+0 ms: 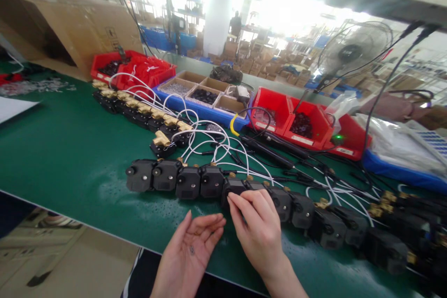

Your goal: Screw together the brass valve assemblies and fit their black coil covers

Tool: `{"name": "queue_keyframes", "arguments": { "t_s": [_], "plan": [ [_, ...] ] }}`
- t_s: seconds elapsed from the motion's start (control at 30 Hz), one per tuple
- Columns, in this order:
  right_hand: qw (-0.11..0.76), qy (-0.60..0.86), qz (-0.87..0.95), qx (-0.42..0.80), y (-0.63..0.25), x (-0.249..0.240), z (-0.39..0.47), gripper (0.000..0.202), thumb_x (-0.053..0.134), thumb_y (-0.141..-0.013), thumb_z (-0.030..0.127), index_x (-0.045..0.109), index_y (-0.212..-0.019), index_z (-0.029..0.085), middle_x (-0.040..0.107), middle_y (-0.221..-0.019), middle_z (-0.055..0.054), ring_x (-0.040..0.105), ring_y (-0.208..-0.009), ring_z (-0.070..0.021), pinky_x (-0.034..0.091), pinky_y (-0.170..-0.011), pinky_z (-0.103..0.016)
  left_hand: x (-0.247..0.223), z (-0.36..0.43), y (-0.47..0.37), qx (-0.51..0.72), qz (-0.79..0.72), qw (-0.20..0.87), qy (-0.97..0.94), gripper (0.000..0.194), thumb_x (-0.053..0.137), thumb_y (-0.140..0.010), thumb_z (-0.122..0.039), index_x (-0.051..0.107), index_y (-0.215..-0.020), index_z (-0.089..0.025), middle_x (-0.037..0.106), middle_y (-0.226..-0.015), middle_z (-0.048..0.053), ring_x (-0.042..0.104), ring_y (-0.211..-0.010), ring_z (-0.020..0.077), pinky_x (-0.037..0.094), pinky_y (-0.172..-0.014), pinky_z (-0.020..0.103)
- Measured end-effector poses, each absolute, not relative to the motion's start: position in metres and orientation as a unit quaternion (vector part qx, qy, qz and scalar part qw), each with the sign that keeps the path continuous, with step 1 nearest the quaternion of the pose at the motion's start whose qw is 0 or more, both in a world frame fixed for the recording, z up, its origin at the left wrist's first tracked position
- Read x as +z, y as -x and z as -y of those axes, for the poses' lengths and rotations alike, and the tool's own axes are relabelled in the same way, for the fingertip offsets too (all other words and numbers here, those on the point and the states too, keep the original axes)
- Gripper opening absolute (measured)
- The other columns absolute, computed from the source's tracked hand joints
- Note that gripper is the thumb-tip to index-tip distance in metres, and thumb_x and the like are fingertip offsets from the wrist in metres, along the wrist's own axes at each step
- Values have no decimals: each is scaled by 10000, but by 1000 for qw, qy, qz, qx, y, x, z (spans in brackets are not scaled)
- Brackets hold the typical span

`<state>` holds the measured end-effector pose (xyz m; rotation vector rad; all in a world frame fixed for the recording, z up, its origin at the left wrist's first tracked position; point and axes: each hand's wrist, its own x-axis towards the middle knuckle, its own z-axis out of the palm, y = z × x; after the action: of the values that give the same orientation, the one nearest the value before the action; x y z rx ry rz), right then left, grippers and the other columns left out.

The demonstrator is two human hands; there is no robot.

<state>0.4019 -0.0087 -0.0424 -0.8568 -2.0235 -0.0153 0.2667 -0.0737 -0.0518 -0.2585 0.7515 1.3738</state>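
At 1 black box (233,187), the right hand (257,223) pinches (left hand (195,247) cupped).

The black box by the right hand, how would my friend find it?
Find the green table, then the near row of black boxes. Yours is the fifth box from the left; unlike its neighbours, it has the right hand pinching at its front.
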Motion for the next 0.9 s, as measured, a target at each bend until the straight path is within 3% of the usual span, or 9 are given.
{"name": "queue_keyframes", "arguments": {
  "t_s": [0.6,0.73,0.83,0.9],
  "plan": [
    [441,398,803,43,-402,-33,-1,77,596,-918,76,621,-884,141,561,-860,-39,507,-835,-129,446,-765,-275,-52,73,-268,613,-324,710,124,479,390,-1006,-179,775,-764,-26,762,-913,201,746,-895,256,612,-846,333],
    [469,392,790,49,-405,-22,12,102,597,-910,49,626,-935,143,571,-884,-37,537,-853,-108,470,-778,-234,-56,74,-271,608,-306,723,117,469,401,-1005,-183,778,-764,-43,766,-909,182,743,-903,244,599,-867,328],
    [470,346,802,124,-403,-20,35,159,566,-914,30,628,-1004,146,588,-907,-36,573,-851,-79,500,-768,-165,-56,75,-273,610,-274,737,95,487,375,-1020,-215,781,-809,-49,770,-928,160,735,-917,218,579,-892,307],
    [418,308,832,195,-399,-27,51,174,530,-928,39,632,-1004,157,602,-902,-29,592,-833,-70,514,-748,-136,-54,75,-274,604,-251,753,74,535,338,-1036,-283,781,-865,-38,767,-967,161,727,-940,208,565,-903,286]
  ]
}}
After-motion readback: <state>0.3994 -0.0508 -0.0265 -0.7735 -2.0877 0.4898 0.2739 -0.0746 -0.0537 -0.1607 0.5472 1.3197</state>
